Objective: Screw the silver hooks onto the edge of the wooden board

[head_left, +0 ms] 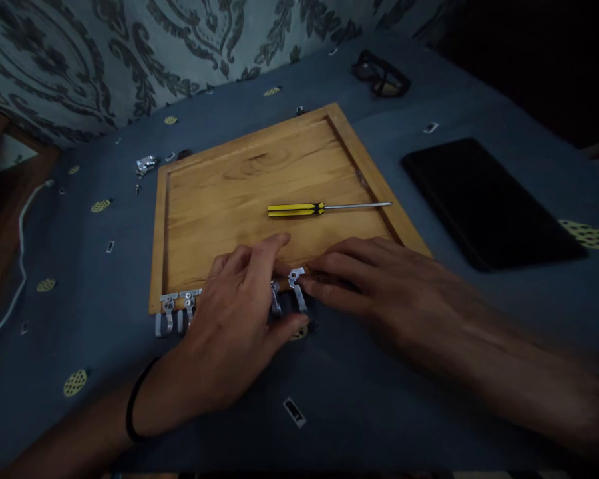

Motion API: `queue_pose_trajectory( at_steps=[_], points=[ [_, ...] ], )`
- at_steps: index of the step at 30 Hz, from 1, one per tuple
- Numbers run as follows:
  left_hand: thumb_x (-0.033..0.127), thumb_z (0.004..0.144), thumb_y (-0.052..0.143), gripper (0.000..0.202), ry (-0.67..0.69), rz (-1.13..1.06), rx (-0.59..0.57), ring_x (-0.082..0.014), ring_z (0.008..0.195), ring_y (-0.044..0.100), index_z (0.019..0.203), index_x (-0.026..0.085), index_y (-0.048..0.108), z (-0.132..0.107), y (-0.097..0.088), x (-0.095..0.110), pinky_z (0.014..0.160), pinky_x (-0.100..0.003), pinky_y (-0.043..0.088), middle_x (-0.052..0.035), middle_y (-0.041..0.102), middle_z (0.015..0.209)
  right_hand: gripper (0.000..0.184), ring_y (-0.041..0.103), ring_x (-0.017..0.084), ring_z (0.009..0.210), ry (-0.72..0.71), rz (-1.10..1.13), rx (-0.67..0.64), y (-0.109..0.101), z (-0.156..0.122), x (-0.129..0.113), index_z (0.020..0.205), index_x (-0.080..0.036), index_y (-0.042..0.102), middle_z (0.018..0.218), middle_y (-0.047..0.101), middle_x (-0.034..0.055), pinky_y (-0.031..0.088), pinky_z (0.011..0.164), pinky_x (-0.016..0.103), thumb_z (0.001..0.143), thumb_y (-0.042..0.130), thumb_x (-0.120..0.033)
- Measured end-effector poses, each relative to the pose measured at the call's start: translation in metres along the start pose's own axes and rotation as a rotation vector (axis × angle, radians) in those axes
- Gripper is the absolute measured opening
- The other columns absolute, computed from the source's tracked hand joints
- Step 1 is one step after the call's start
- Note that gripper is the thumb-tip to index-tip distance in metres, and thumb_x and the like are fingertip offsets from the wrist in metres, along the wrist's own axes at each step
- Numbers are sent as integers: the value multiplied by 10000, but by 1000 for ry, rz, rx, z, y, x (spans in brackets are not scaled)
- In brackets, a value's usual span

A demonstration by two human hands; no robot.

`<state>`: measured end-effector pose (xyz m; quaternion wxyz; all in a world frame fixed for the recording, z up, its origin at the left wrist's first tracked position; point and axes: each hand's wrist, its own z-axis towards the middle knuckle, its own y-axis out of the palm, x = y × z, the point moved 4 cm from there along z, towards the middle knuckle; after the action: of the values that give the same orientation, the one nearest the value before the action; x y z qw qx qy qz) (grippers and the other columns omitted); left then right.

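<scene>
A framed wooden board (259, 179) lies on the cloth, with several metal hooks (188, 301) along its near edge. My left hand (239, 313) rests over that edge, partly covering the row. Its thumb and index finger are wide apart with nothing between them. The fingers of my right hand (364, 276) are close together, tips at the side of a tilted metal hook (295, 283) near the edge's middle. How firmly they grip it is partly hidden. On the board lies a yellow and black screwdriver (299, 209), its shaft pointing right.
A dark flat tablet-like object (489, 203) lies right of the board. Black-framed glasses (382, 73) are at the back. Loose metal pieces (146, 164) and small screws (138, 189) sit beyond the board's left side. A white cable (20, 259) runs along the left.
</scene>
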<state>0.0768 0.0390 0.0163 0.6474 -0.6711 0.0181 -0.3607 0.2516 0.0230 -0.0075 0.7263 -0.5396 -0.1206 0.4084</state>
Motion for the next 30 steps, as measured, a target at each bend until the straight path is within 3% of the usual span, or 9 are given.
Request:
queue_pose_trajectory(
  at_steps=[12, 21, 26, 30],
  points=[
    [186, 768, 825, 778, -35, 12, -22, -273, 1145, 621, 1408, 241, 387, 3, -1, 1, 985, -453, 478, -27, 701, 1176, 267, 580, 261, 1145, 31, -3, -119, -6, 2, -4, 1098, -222, 680, 1187, 693, 81, 515, 979, 440, 934, 528, -75],
    [174, 765, 807, 739, -22, 49, -23, -271, 1119, 636, 1375, 244, 396, 3, -2, 2, 971, -461, 491, -32, 708, 1148, 265, 630, 241, 993, -2, -18, 35, -5, 6, -2, 1004, -190, 680, 1037, 728, 82, 550, 854, 409, 985, 435, -91],
    [198, 771, 803, 712, -36, 35, -23, -289, 1098, 643, 1363, 257, 410, 4, -3, 3, 965, -493, 503, -39, 722, 1126, 280, 639, 240, 984, 2, 33, -21, -4, 5, -3, 981, -178, 692, 1038, 727, 96, 554, 856, 424, 984, 427, -91],
    [211, 775, 792, 711, -69, -2, -39, -297, 1101, 638, 1373, 274, 411, 4, -2, 2, 956, -506, 511, -41, 714, 1144, 267, 624, 241, 1009, 55, 71, 8, -4, 2, -3, 976, -188, 687, 1074, 722, 97, 546, 871, 427, 987, 437, -94]
  ],
)
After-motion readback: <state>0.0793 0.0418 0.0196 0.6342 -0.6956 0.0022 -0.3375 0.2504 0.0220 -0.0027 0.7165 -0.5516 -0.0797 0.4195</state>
